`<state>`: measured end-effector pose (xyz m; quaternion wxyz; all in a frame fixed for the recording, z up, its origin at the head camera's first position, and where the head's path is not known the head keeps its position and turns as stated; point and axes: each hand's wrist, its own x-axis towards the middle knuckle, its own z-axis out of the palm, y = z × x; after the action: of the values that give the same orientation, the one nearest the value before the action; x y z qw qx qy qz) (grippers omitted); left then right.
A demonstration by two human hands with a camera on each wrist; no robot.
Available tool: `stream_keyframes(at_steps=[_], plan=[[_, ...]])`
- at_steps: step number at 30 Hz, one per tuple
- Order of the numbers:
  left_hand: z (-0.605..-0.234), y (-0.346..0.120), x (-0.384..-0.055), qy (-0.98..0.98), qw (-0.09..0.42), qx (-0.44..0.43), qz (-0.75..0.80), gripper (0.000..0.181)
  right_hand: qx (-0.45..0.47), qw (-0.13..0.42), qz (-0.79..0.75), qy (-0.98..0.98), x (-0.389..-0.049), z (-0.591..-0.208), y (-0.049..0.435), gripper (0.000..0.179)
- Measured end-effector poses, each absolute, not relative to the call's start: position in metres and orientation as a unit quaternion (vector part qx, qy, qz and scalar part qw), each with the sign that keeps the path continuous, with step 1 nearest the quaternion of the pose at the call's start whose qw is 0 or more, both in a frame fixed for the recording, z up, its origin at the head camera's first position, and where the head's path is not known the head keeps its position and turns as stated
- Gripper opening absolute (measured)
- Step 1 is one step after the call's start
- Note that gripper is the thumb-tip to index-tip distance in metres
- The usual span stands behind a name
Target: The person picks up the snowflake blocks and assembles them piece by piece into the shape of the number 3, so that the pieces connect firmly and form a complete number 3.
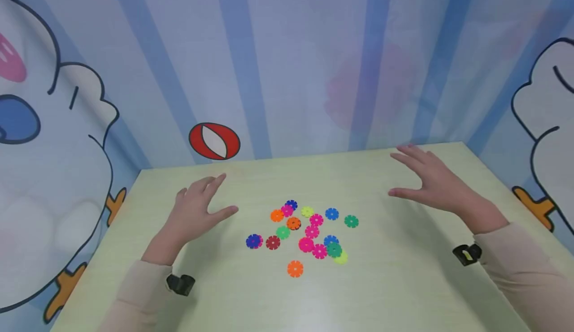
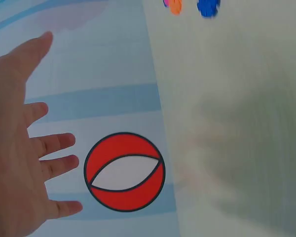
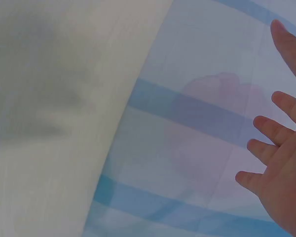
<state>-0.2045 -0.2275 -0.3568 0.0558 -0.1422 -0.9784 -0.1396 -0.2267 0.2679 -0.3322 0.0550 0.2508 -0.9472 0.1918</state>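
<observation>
I'm using the lone orange notched disc (image 1: 295, 268) as my landmark; it is lying flat on the tabletop (image 1: 242, 302), closest to the person of all the discs. On my head feed the left hand (image 1: 193, 215) is hovering to its left and farther back, thumb and fingers spread wide. The right hand (image 1: 437, 182) is hovering to its right, even farther back and just as wide. Both wrist feeds are showing me the same parted fingers.

The other discs are lying in a loose scatter behind the landmark. Just behind and left of it, a dark red disc (image 1: 272, 243) is sitting; farther left, a dark blue disc (image 1: 253, 241) is partly covering a pink one (image 1: 260, 242). Behind and right of it, a green disc (image 1: 334, 249) is overlapping a mid-blue disc (image 1: 329, 239) and a yellow-green disc (image 1: 343, 259). Another green disc (image 1: 352, 221) is lying farthest to its right. Nearly straight behind it, a second orange disc (image 1: 293, 223) is resting.

Well behind the landmark a striped blue backdrop (image 1: 300, 73) is hanging, with a red-and-white ball (image 1: 214, 141) showing on its surface, back and left of the landmark.
</observation>
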Motion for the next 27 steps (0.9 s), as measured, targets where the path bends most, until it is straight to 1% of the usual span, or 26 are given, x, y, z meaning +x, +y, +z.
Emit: stream_keyframes(at_steps=[3,14,18,27], plan=[[-0.364,-0.221,-0.202,-0.972,0.048,-0.146,-0.176,0.077,0.247,0.047,0.201,-0.947,-0.225,-0.339,0.26,0.081],[-0.393,-0.209,-0.2,-0.945,-0.029,-0.139,-0.295,0.068,0.238,0.02,0.245,-0.94,-0.228,-0.374,0.239,0.074],[-0.403,-0.209,-0.201,-0.94,-0.054,-0.133,-0.308,0.065,0.24,0.014,0.258,-0.936,-0.229,-0.385,0.236,0.072],[-0.417,-0.205,-0.207,-0.936,-0.098,-0.113,-0.318,0.055,0.244,-0.024,0.288,-0.926,-0.237,-0.411,0.222,0.068]])
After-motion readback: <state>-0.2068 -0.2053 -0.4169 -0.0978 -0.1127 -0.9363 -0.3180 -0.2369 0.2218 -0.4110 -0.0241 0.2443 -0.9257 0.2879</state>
